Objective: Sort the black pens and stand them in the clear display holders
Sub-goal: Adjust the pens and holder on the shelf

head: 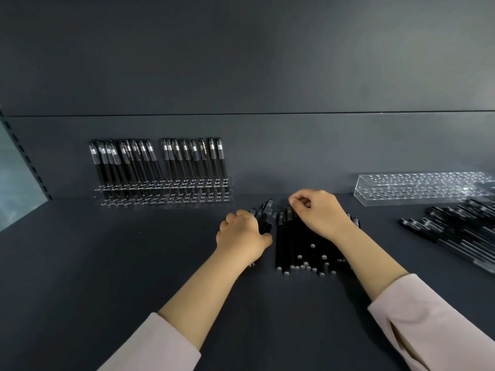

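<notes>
Holder (166, 192) is set back-left, nearest the left hand (241, 232).
Pen bundle (263, 215) is gripped there; hold of right hand (318, 214) on pile (300, 247) cannot be told.

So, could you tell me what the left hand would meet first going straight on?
The left hand, gripping pens, would probably reach the back wall just right of the filled holder; depth unclear.
</notes>
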The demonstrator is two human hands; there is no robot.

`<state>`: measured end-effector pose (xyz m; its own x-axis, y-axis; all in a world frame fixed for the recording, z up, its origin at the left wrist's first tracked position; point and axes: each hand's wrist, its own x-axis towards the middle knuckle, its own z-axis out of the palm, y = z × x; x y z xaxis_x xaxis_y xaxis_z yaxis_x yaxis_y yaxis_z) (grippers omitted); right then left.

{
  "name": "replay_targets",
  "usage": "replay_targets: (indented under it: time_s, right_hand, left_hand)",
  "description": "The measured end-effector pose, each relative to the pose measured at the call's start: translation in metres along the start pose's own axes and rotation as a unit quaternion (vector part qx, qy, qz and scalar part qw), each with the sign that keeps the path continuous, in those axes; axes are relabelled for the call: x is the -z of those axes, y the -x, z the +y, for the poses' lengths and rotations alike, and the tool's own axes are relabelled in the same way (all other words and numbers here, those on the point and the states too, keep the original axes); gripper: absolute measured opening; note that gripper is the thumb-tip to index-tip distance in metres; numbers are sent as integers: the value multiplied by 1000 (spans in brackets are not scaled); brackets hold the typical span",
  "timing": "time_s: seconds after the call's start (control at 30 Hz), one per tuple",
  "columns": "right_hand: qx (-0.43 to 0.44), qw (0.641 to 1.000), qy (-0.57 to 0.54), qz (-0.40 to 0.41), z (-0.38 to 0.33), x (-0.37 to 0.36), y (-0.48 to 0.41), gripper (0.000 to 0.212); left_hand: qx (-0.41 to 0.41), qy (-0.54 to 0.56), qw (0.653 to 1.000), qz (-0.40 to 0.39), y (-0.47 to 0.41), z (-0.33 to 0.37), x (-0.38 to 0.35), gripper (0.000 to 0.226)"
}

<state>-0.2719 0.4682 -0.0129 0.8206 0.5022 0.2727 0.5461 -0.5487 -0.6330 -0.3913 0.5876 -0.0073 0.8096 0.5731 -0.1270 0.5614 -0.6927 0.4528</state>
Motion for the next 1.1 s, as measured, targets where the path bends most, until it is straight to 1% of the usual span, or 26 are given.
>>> replay_targets:
  time_s: [0.1,0.23,0.4,0.57,0.77,0.87,0.97,1.03,1.1]
  right_hand:
    - [2,1000,3,-1,0,0,1,16]
    - [6,1000,16,-2,0,1,1,18]
    - [4,1000,24,-3,-1,2,2,21]
    - [6,1000,22,-3,-3,2,2,21]
    - [6,1000,12,-5,-3,3,5,20]
    - [8,1000,8,7,-7,5,8,19]
    - [23,999,-18,29,-16,5,12,17]
    - [24,998,-57,32,-28,1,13,17]
    - [10,992,-122,19,-45,-7,14,22]
  left_hand:
    - [3,28,1000,-5,0,-3,4,58]
    - [-12,45,999,-7,0,-5,6,32]
    - [-24,60,998,14,1,-7,4,30]
    - [-28,113,993,4,1,-11,12,23]
    - [-32,113,993,10,0,-15,16,20]
    - [-39,130,991,-11,0,-18,23,22]
    - [-19,175,983,-44,-4,-28,34,29]
    - [4,247,967,-67,-3,-37,46,43]
    - [15,313,946,-88,0,-48,61,63]
